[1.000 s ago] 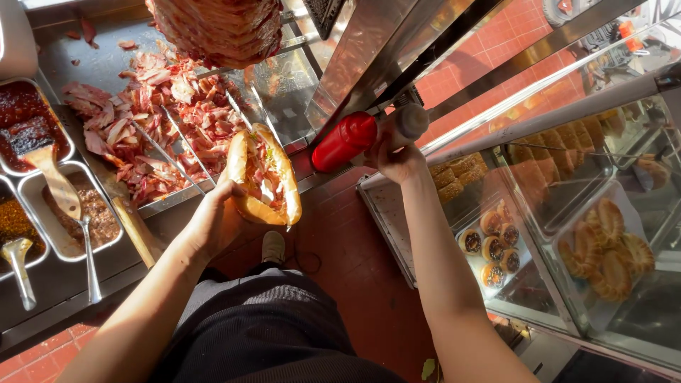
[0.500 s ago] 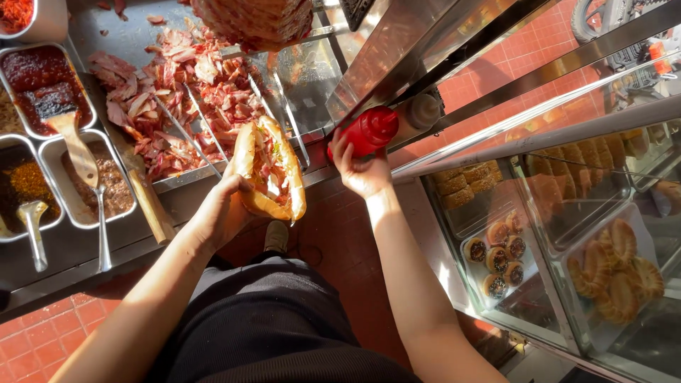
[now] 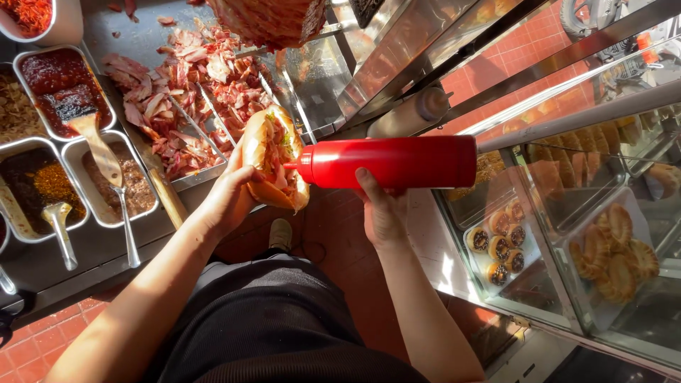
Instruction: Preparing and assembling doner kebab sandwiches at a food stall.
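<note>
A: Sandwich [image 3: 275, 159] – where's it at?

B: In the left hand [image 3: 228, 198], held up over the gap between the surface [image 3: 42, 266] and the person's body. Fingers wrapped under the roll, open side up, meat & filling showing.

A: And the red squeeze bottle [image 3: 394, 162]?

B: Right hand [image 3: 381, 209] clamped round it from below, thumb on the near side. Bottle's lying sideways, nozzle touching the sandwich filling at the right edge.

A: So both hands closed on sth?

B: Yep, left gripping the sandwich, right gripping the bottle.

A: What's round them?

B: Tray of shaved meat [image 3: 184, 92] just behind the sandwich, w/ the meat spit [image 3: 266, 21] hanging above it. Left of that, metal tubs: red sauce [image 3: 60, 81] w/ a wooden spatula [image 3: 92, 142] in it, darker fillings w/ spoons [image 3: 60, 230]. A pale squeeze bottle [image 3: 408, 113] lies on the ledge just behind the red one. Right side: glass case w/ pastries [image 3: 613, 252] & small round tarts [image 3: 496, 245]. Red tile floor [image 3: 340, 248] below, one shoe [image 3: 280, 234] visible.
</note>
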